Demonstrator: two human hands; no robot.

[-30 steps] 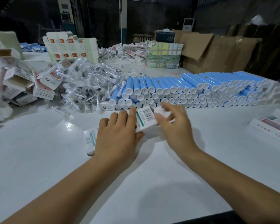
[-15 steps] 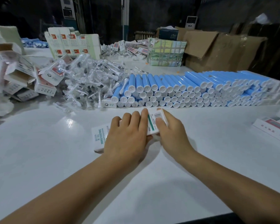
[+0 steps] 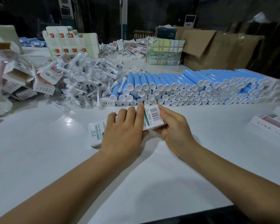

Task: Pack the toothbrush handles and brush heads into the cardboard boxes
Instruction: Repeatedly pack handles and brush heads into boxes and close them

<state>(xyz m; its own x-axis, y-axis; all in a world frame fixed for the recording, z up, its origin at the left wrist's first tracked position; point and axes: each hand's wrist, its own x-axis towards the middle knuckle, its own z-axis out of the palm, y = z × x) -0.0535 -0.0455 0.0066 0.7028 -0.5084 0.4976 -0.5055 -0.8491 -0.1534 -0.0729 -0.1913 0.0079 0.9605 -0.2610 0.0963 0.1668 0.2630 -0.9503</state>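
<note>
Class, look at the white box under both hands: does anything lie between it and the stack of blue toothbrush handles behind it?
Nothing visible: bare table separates the white box from the blue toothbrush handles.

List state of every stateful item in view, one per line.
white box: lying flat on table, held by both hands, barcode end raised
left hand: pressing flat on box
right hand: gripping barcode end
blue handles: stacked in rows, unpacked
brush heads: loose pile, bagged
small cartons: jumbled, some flaps open
brown carton: flap open

Left hand (image 3: 124,135) hides the box (image 3: 96,131) middle (print unreadable).
</note>
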